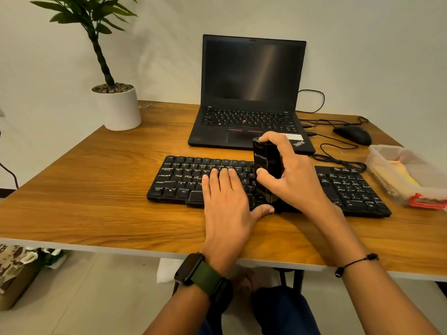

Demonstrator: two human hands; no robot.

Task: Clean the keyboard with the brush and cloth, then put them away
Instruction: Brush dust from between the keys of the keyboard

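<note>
A black keyboard [183, 180] lies across the wooden desk [96, 194]. My left hand [227, 206] lies flat on the keys near the keyboard's middle, fingers straight, thumb at the front edge. My right hand [290, 175] grips a black block-shaped brush [266, 160] upright, its bristles down on the keys by the space bar's right end. A yellow cloth [399, 175] lies inside a clear plastic box [377, 151] at the right.
An open black laptop [251, 93] stands behind the keyboard. A black mouse [353, 134] and loose cables [338, 160] lie at the back right. A potted plant in a white pot [118, 107] sits at the back left. The desk's front edge is close to me.
</note>
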